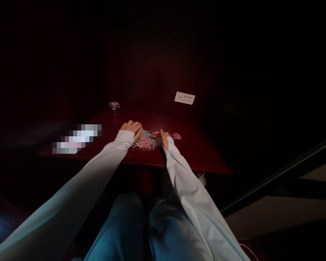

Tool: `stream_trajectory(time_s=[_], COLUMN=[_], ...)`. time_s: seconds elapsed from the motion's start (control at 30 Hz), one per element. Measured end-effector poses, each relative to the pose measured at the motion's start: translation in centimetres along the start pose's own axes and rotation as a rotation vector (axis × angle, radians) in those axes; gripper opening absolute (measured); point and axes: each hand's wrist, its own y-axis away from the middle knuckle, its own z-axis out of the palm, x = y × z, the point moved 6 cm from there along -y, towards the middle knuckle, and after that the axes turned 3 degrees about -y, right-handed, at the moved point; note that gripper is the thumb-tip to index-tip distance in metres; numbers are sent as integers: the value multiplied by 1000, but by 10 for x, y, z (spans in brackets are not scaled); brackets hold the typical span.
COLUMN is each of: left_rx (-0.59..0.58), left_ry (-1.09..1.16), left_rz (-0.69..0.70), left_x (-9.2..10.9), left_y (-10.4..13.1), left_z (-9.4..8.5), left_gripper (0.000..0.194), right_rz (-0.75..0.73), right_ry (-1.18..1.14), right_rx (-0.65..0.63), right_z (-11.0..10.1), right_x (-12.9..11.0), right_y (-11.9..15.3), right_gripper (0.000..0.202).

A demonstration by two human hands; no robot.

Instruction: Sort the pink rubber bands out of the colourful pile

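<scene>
A loose pile of small multicoloured elastic bands [146, 141] lies on the dark red tabletop [198, 156]. At the pile's left edge is my left hand [130, 127], back up, with fingers bent and the thumb close to the fingertips. Whatever may be between those tips is too small to make out. My right hand [164, 138] rests at the right side of the pile, thumb raised and a finger stretched toward the bands; no held item shows in it. Just right of this hand sits a smaller heap of pink bands [176, 136].
A small clear lidded jar [114, 107] stands at the back left of the table. A bright blurred-out item [78, 140] lies near the left edge. On the back panel is a white power socket [185, 98]. My knees are below the front edge.
</scene>
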Motion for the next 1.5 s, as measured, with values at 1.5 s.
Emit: stream_trajectory(time_s=[1.5], left_rx=[0], left_ry=[5], left_rz=[22], left_x=[3], left_y=[-1], left_z=[1], left_gripper=[31], right_rz=[-39], right_ry=[209], right_rx=[-44], right_z=[8], right_x=[-3], right_y=[2], right_gripper=[62])
